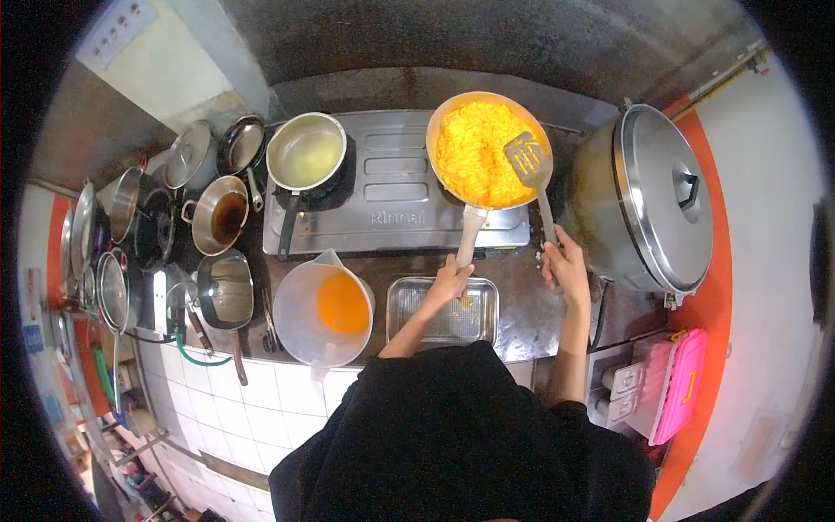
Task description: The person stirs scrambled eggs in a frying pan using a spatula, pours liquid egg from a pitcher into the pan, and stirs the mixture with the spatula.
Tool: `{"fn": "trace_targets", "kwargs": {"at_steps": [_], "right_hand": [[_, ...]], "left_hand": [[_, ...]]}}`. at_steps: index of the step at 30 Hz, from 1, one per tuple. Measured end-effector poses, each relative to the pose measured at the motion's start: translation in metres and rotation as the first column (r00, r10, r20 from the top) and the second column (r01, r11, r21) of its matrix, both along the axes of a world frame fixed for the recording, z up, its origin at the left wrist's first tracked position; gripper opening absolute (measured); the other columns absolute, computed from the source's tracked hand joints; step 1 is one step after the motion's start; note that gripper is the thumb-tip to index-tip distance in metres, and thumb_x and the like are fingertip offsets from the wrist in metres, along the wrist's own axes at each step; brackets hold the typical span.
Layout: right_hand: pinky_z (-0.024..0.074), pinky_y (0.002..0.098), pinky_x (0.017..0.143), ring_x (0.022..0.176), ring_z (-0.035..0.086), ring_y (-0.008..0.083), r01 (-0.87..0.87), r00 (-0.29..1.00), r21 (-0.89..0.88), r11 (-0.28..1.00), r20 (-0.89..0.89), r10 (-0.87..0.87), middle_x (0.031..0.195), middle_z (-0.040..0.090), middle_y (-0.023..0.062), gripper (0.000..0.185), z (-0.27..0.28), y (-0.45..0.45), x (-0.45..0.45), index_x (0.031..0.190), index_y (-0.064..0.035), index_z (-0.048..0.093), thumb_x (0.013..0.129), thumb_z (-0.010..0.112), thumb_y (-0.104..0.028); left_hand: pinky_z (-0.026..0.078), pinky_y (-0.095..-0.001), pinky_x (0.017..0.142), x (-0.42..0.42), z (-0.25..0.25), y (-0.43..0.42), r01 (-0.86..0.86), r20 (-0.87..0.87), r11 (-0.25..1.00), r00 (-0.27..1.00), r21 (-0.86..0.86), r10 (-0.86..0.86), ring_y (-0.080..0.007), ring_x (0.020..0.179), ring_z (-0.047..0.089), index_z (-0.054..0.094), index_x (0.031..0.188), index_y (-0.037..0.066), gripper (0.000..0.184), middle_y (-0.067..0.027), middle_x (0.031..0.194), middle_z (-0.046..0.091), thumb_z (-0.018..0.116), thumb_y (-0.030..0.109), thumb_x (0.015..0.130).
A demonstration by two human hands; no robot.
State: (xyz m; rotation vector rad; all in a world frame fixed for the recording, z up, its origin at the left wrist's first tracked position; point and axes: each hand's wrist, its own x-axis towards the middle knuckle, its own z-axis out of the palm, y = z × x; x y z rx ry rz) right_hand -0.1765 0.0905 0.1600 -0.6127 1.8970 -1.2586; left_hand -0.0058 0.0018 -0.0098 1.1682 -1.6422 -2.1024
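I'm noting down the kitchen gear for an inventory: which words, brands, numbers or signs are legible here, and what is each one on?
"Rinnai": on the front part of the steel stove.
Pale panel at the upper left: has marks, too blurred to read.
Small papers at the far left edge: too small to read.
I can make out no other text.

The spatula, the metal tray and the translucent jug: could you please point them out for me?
Spatula [527, 160]: head view, on its slotted blade.
Metal tray [497, 313]: head view, on its right rim.
Translucent jug [295, 304]: head view, on its inner left wall.
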Motion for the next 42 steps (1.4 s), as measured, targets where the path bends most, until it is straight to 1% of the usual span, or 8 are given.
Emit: {"fn": "trace_targets", "kwargs": {"at_steps": [13,17,22,25,31,38,40,42], "right_hand": [[0.0293,0.0243,0.028,0.032,0.039,0.0094,-0.053,0.993,0.066,0.996,-0.105,0.06,0.043,0.041,0.0021,0.047,-0.004,-0.012,-0.002,0.12,0.0017,0.035,0.077,0.052,-0.007],[0.0322,0.0241,0.03,0.034,0.043,0.0104,-0.086,0.907,0.249,0.965,-0.381,0.18,0.046,0.044,0.0025,0.042,0.02,-0.029,-0.05,0.118,-0.0019,0.041,0.078,0.052,-0.01],[0.0372,0.0277,0.032,0.036,0.048,0.0152,-0.246,0.721,0.63,0.737,-0.388,0.573,0.046,0.048,0.0058,0.017,0.065,-0.098,-0.148,0.068,0.0038,0.051,0.074,0.052,-0.012],[0.0376,0.0305,0.032,0.036,0.049,0.0173,-0.25,0.53,0.854,0.457,-0.275,0.803,0.046,0.049,0.0082,0.018,0.06,-0.152,-0.171,0.061,0.0035,0.05,0.071,0.052,-0.011],[0.0372,0.0304,0.034,0.037,0.047,0.017,-0.18,0.701,0.885,0.43,-0.191,0.687,0.05,0.05,0.0105,0.012,0.027,-0.222,-0.163,0.075,-0.0016,0.054,0.07,0.052,-0.012],[0.0435,0.0389,0.042,0.048,0.058,0.0244,-0.271,0.319,0.893,0.359,-0.268,0.909,0.055,0.057,0.0153,0.024,0.025,-0.223,-0.15,0.067,0.0033,0.059,0.073,0.046,-0.017],[0.047,0.0392,0.049,0.06,0.061,0.0248,-0.12,0.0,0.991,0.064,-0.064,0.998,0.064,0.06,0.0153,0.025,-0.001,-0.221,-0.199,0.074,0.0013,0.061,0.075,0.045,-0.019],[0.0479,0.0377,0.057,0.07,0.061,0.0242,0.027,-0.05,0.935,0.355,-0.353,0.934,0.074,0.061,0.0137,0.023,-0.016,-0.198,-0.208,0.078,-0.0012,0.062,0.075,0.047,-0.019]], "left_hand": [[0.04,-0.0283,0.03,0.002,0.011,-0.002,0.004,-0.017,1.0,1.0,0.003,-0.004,-0.0163,0.037,0.051,0.028,0.083,0.002,0.031,-0.0079,0.049,0.047,0.051,0.023,0.081],[0.04,-0.0282,0.031,0.002,0.004,0.0,-0.01,-0.029,1.0,1.0,0.013,0.01,-0.016,0.037,0.051,0.028,0.083,0.003,0.031,-0.0074,0.049,0.046,0.051,0.023,0.081],[0.041,-0.0284,0.032,0.002,0.004,-0.001,0.01,0.001,1.0,1.0,0.007,-0.01,-0.0165,0.039,0.052,0.027,0.083,0.003,0.033,-0.0082,0.051,0.048,0.052,0.024,0.081],[0.041,-0.0286,0.033,0.002,0.012,-0.004,0.029,0.032,0.999,0.999,0.012,-0.03,-0.0166,0.039,0.052,0.027,0.083,0.003,0.034,-0.0088,0.053,0.048,0.052,0.025,0.08],[0.041,-0.0287,0.03,0.001,0.007,-0.003,0.025,0.035,0.999,0.999,0.025,-0.026,-0.016,0.038,0.052,0.025,0.082,0.005,0.033,-0.0085,0.052,0.047,0.051,0.024,0.081],[0.041,-0.028,0.029,0.002,0.012,-0.005,0.059,0.009,0.995,0.998,0.079,-0.06,-0.0153,0.037,0.051,0.024,0.083,0.005,0.031,-0.0092,0.053,0.047,0.05,0.023,0.082],[0.041,-0.028,0.029,0.0,0.01,-0.006,0.065,0.017,0.994,0.998,0.085,-0.067,-0.0152,0.037,0.051,0.024,0.084,0.005,0.032,-0.0101,0.054,0.047,0.05,0.023,0.082],[0.041,-0.0282,0.029,0.001,0.013,-0.008,0.07,0.013,0.994,0.997,0.081,-0.072,-0.0154,0.037,0.051,0.024,0.085,0.003,0.032,-0.0106,0.055,0.047,0.05,0.023,0.082]]}}
